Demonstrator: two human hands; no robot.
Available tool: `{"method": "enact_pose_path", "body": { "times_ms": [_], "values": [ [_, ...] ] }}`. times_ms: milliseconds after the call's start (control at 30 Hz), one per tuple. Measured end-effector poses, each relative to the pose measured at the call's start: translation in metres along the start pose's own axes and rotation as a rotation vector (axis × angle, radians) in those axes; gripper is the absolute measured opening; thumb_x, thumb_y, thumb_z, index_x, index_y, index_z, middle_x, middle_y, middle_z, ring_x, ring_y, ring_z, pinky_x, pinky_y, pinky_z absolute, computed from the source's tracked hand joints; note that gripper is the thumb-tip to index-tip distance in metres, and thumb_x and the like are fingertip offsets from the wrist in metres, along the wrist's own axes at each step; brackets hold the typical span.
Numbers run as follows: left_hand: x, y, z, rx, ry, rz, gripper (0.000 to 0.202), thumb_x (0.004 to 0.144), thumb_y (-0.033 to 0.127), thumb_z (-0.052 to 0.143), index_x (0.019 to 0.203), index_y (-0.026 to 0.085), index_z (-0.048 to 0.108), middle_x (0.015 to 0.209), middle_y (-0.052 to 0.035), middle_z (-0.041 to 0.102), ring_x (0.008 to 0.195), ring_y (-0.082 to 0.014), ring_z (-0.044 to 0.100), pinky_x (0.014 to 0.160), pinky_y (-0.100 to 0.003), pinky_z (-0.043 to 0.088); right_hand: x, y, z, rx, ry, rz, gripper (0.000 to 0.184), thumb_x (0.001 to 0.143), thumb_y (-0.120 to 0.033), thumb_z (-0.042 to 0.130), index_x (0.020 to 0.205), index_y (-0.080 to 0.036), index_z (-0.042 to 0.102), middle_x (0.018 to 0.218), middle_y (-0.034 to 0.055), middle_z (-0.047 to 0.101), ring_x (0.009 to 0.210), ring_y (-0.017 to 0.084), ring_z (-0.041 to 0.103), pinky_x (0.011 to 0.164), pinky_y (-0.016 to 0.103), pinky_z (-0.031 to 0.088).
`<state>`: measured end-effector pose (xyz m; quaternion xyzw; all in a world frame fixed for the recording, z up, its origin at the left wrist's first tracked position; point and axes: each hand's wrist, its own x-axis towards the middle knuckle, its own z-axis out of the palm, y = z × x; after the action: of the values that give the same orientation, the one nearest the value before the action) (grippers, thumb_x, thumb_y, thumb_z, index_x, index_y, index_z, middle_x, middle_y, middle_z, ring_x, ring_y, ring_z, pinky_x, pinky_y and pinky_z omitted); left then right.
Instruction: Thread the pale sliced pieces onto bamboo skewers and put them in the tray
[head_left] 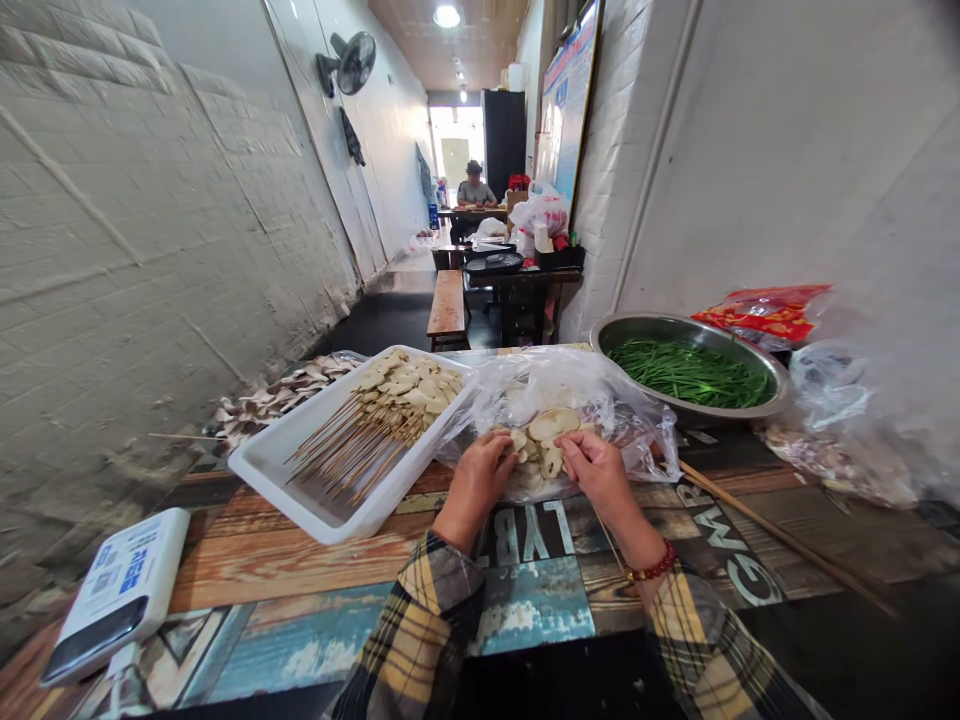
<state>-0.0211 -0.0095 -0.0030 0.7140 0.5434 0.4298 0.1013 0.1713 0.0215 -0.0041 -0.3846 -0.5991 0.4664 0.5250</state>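
Observation:
My left hand [480,478] and my right hand [600,472] rest side by side at the mouth of a clear plastic bag [600,400] full of pale mushroom slices [551,425]. Both hands have curled fingers pinching at slices near the bag's front edge. A thin bamboo skewer [609,535] runs down from under my right hand toward my wrist. To the left stands a white rectangular tray [300,490] with several skewered mushroom slices [397,395] lying in it, sticks pointing toward me.
A metal bowl [675,328] of green chives sits at the back right, with red packets and plastic bags beside it. Loose bamboo sticks [780,535] lie to the right. A white device [120,590] lies front left. Another person sits far down the corridor.

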Motion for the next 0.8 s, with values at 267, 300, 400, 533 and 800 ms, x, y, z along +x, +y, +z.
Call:
{"method": "enact_pose_path", "body": {
  "times_ms": [267, 300, 400, 533, 800],
  "values": [
    [0.0052, -0.0046, -0.0038, -0.139, 0.014, -0.123, 0.02, 0.082, 0.02, 0.056, 0.089, 0.022, 0.074, 0.104, -0.0092, 0.073, 0.101, -0.024, 0.067, 0.091, -0.038, 0.049, -0.0007, -0.0027, -0.0011, 0.01, -0.002, -0.005, 0.03, 0.083, -0.044, 0.059, 0.082, -0.015, 0.066, 0.043, -0.0079, 0.046, 0.039, 0.009, 0.04, 0.042, 0.021, 0.029],
    [0.0057, -0.0049, -0.0035, -0.173, 0.041, -0.18, 0.02, 0.081, 0.022, 0.057, 0.088, 0.022, 0.075, 0.102, -0.0088, 0.074, 0.1, -0.0248, 0.067, 0.091, -0.039, 0.049, -0.0009, -0.0033, -0.0011, 0.01, 0.0, -0.008, 0.03, 0.083, -0.044, 0.059, 0.082, -0.015, 0.065, 0.043, -0.0079, 0.046, 0.039, 0.009, 0.039, 0.042, 0.021, 0.029],
    [0.0062, -0.0052, -0.0019, -0.323, 0.089, -0.346, 0.02, 0.077, 0.025, 0.058, 0.086, 0.02, 0.076, 0.097, -0.0084, 0.075, 0.097, -0.0262, 0.068, 0.088, -0.04, 0.05, -0.001, -0.0038, -0.001, -0.003, -0.003, -0.009, 0.031, 0.083, -0.045, 0.059, 0.081, -0.015, 0.066, 0.043, -0.0077, 0.046, 0.039, 0.009, 0.04, 0.042, 0.022, 0.03],
    [0.0061, -0.0045, 0.0006, -0.44, 0.093, -0.415, 0.02, 0.074, 0.023, 0.058, 0.078, 0.017, 0.076, 0.097, -0.0092, 0.075, 0.091, -0.0251, 0.068, 0.081, -0.035, 0.051, -0.0002, -0.001, -0.0014, -0.019, -0.009, -0.019, 0.03, 0.083, -0.044, 0.058, 0.08, -0.015, 0.066, 0.043, -0.0069, 0.048, 0.04, 0.009, 0.04, 0.042, 0.021, 0.029],
    [0.0068, -0.0034, -0.0001, -0.278, 0.382, -0.415, 0.022, 0.079, 0.031, 0.055, 0.084, 0.018, 0.072, 0.078, -0.0052, 0.072, 0.075, -0.0204, 0.063, 0.069, -0.029, 0.047, -0.001, 0.0037, -0.0006, 0.008, -0.018, -0.006, 0.031, 0.084, -0.044, 0.059, 0.081, -0.015, 0.066, 0.044, -0.0069, 0.048, 0.041, 0.01, 0.041, 0.043, 0.021, 0.029]
  ]
}}
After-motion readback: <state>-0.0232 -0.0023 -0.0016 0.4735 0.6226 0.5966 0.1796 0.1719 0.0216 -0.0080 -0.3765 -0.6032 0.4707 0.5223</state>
